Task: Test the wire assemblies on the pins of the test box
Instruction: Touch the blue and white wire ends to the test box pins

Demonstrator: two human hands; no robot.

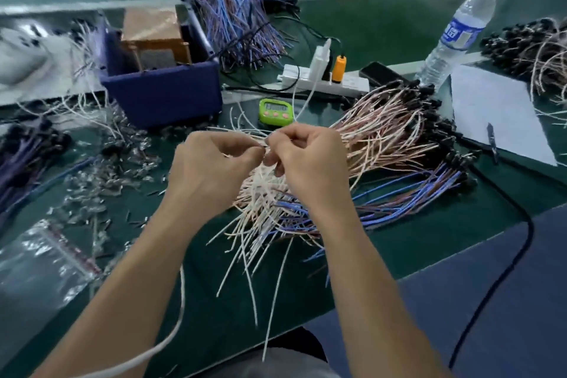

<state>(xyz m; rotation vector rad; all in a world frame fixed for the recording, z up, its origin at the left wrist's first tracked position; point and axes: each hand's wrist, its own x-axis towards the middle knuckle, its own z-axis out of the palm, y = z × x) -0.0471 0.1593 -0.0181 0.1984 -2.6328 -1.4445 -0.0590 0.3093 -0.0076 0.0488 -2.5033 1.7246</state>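
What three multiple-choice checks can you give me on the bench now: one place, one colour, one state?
1. Where is the green timer? A. in front of the power strip, right of the blue bin; B. inside that bin; C. behind that bin.
2. The round plug in the strip is: A. blue; B. orange; C. green.
3. The left hand and right hand: A. lie flat; B. hang idle; C. pinch thin pale wires.
Answers: A, it stands just beside both; B, its body is plainly orange; C, fingertips meet on the wires above the wire pile.
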